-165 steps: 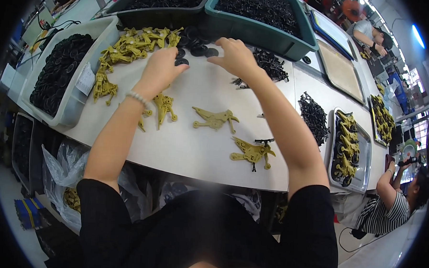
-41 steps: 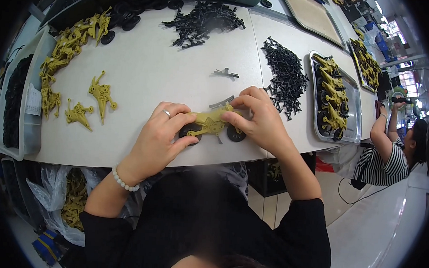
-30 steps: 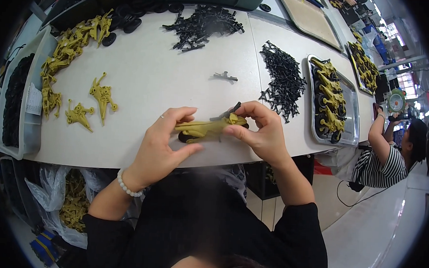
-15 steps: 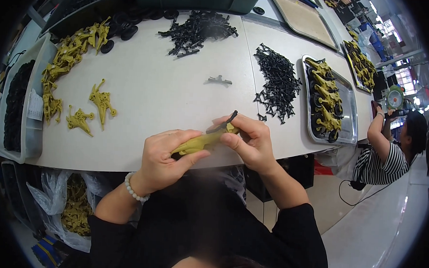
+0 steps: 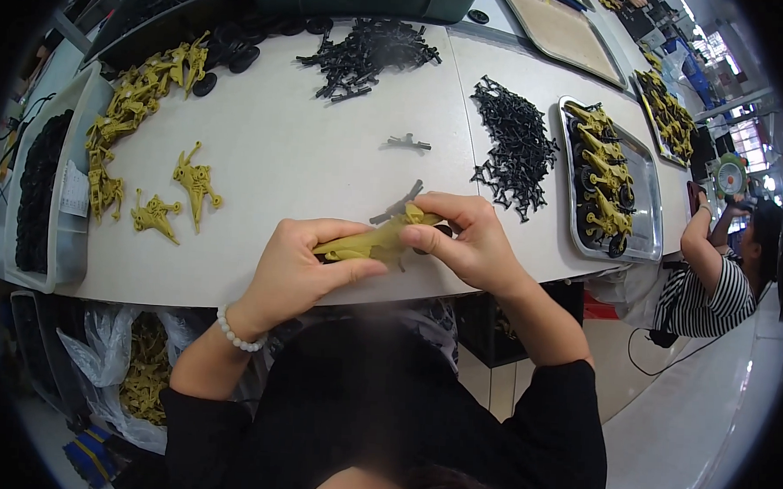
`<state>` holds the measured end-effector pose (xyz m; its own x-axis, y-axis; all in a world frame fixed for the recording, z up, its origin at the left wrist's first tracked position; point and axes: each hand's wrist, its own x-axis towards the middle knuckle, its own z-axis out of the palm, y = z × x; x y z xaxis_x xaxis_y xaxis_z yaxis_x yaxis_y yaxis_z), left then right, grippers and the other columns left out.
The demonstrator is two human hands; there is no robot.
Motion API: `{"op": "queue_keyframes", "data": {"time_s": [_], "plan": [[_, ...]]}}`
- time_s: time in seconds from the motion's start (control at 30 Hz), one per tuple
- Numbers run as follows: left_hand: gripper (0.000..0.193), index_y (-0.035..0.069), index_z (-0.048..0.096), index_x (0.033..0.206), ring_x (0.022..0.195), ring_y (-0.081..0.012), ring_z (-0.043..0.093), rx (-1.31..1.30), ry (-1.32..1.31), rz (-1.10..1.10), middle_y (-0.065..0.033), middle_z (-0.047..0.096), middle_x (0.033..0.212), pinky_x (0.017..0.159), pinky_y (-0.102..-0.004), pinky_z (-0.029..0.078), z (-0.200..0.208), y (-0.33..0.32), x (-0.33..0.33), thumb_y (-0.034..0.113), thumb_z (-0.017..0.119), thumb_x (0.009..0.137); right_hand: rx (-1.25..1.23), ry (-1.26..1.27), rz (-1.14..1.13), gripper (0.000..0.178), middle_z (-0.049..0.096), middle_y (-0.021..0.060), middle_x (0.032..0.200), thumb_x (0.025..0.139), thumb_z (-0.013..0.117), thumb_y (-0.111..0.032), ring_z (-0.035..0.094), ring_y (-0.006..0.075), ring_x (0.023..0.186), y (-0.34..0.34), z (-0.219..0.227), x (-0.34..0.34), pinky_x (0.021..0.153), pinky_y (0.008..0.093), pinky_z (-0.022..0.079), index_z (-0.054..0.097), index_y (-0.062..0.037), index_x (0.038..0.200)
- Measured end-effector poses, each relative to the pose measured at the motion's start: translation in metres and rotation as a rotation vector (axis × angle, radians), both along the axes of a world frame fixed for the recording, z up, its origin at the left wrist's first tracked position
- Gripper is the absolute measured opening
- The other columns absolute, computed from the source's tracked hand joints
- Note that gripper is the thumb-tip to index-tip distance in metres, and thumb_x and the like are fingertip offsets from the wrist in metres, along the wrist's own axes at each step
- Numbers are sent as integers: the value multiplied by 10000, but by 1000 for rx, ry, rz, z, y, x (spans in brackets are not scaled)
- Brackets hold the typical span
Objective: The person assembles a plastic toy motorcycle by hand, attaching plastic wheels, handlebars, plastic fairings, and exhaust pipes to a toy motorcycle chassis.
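Over the table's near edge I hold a yellow plastic toy motorcycle body [image 5: 370,243] in both hands. My left hand [image 5: 302,260] is closed round its left end, thumb along the near side. At the other end my right hand [image 5: 468,241] pinches it between thumb and fingers. A black handlebar piece [image 5: 398,204] sticks up from that end beside my right fingertips. Some dark part shows under the right fingers, mostly hidden. Farther off, a single handlebar piece [image 5: 407,142] lies on the table. Two loose yellow bodies [image 5: 197,186] rest to the left of my hands.
Heaps of black handlebars [image 5: 369,58] and small black forked parts [image 5: 514,145] lie beyond. At right, a metal tray [image 5: 644,222] holds wheeled yellow motorcycles. Yellow bodies [image 5: 136,102] line the left, near a white bin [image 5: 72,257]. Another person [image 5: 712,298] stands at far right.
The black handlebar piece now sits lower and farther left at the body's right end. My right fingers have shifted their grip there. The whole view has moved slightly.
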<state>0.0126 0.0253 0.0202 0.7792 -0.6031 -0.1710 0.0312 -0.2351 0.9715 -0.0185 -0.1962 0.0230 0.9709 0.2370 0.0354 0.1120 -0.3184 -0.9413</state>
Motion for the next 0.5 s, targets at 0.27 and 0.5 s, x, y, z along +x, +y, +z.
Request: {"op": "queue_keyframes", "data": {"time_s": [0.27, 0.5], "plan": [[228, -77, 657, 1037, 697, -70, 608, -371, 170, 248, -66, 685, 824, 646, -209, 499, -10, -7, -5, 69, 684, 865, 506, 235, -35, 552, 672, 105, 1012, 824, 729, -357, 598, 143, 925, 1, -11, 2, 879, 302, 466, 582, 34, 1185], [234, -85, 637, 1067, 718, -74, 612, -428, -38, 379, -65, 686, 837, 658, -210, 505, -10, -21, -19, 38, 671, 871, 719, 138, -151, 316, 650, 82, 991, 873, 690, -122, 610, 136, 877, 34, -25, -11, 797, 278, 496, 586, 43, 1121]]}}
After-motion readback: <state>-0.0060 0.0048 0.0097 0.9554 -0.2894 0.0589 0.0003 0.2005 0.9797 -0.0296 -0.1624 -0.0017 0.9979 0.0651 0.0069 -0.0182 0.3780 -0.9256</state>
